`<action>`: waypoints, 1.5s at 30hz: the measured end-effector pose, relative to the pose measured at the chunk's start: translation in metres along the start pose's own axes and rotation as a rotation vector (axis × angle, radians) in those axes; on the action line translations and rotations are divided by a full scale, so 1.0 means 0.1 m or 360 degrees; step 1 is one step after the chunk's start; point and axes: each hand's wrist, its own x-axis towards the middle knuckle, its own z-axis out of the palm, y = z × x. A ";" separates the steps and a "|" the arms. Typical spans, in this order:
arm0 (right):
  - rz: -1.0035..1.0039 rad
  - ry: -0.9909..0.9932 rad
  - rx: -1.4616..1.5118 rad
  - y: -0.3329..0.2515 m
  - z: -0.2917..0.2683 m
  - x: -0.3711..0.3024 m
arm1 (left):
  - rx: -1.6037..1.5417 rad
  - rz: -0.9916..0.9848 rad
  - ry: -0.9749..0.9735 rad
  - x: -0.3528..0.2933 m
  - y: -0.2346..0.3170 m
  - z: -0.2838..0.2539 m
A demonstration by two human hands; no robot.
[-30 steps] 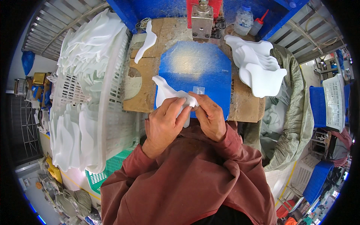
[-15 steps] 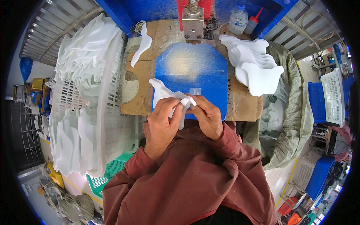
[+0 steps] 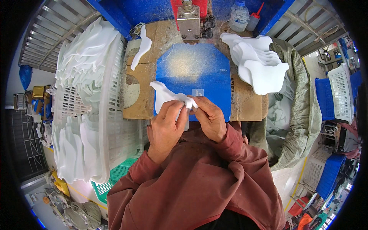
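A curved white sheet piece (image 3: 164, 94), seemingly foam, is held in front of me over the near edge of a blue pad (image 3: 195, 69). My left hand (image 3: 166, 128) pinches it near its middle with thumb and fingers. Close beside, my right hand (image 3: 211, 119) grips its narrow right end, which looks folded or bent between the fingertips. Part of the piece hangs below, behind my fingers. A similar white piece (image 3: 142, 48) lies alone on the cardboard (image 3: 249, 109) to the left. On the right, several more rest in an overlapping stack (image 3: 264, 74).
Beyond the pad hangs a metal machine head (image 3: 188, 25). A clear bottle (image 3: 239, 17) and a red-tipped squeeze bottle (image 3: 253, 22) stand back right. White crates (image 3: 111, 119) full of pieces rise at left, above a green basket (image 3: 101, 190). An open sack (image 3: 303, 111) holds pieces at right.
The fingertips have shifted slightly on the held piece, and the small folded part between them has turned. The whole view has moved a little; both hands keep their hold.
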 end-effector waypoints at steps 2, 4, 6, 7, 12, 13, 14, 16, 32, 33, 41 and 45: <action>0.0027 0.0019 0.0075 0.01 0.01 0.00 | 0.0028 0.0001 -0.0017 -0.01 -0.01 0.01; 0.0061 0.0052 0.0220 0.02 0.03 -0.01 | -0.0053 -0.0076 -0.0027 -0.03 -0.01 0.01; 0.0079 0.0048 0.0284 0.04 0.03 -0.01 | -0.0150 -0.0140 -0.0020 -0.05 -0.01 0.03; 0.0083 0.0051 0.0328 0.04 0.03 0.00 | -0.0207 -0.0163 -0.0006 -0.05 -0.02 0.04; 0.0127 0.0028 0.0432 0.04 0.02 0.01 | -0.0303 -0.0170 0.0057 -0.07 -0.08 0.08; 0.0127 0.0023 0.0454 0.04 0.02 0.02 | -0.0322 -0.0201 0.0053 -0.07 -0.09 0.08; 0.0128 0.0021 0.0462 0.03 0.02 0.02 | -0.0364 -0.0216 0.0056 -0.08 -0.10 0.08; 0.0131 0.0020 0.0477 0.03 0.02 0.03 | -0.0354 -0.0236 0.0074 -0.08 -0.10 0.08; 0.0045 -0.0033 -0.0039 -0.03 -0.03 0.05 | -0.0237 -0.0093 0.0025 -0.01 -0.08 0.12; 0.0003 -0.0035 -0.0095 -0.05 -0.04 0.06 | -0.0231 -0.0077 0.0029 -0.01 -0.07 0.12; 0.0072 -0.0079 0.0227 -0.17 -0.06 0.00 | -0.0049 0.0024 -0.0015 -0.03 -0.03 0.05; 0.0146 0.0071 0.0156 -0.12 -0.01 -0.01 | -0.0012 0.0054 -0.0067 -0.05 0.01 0.04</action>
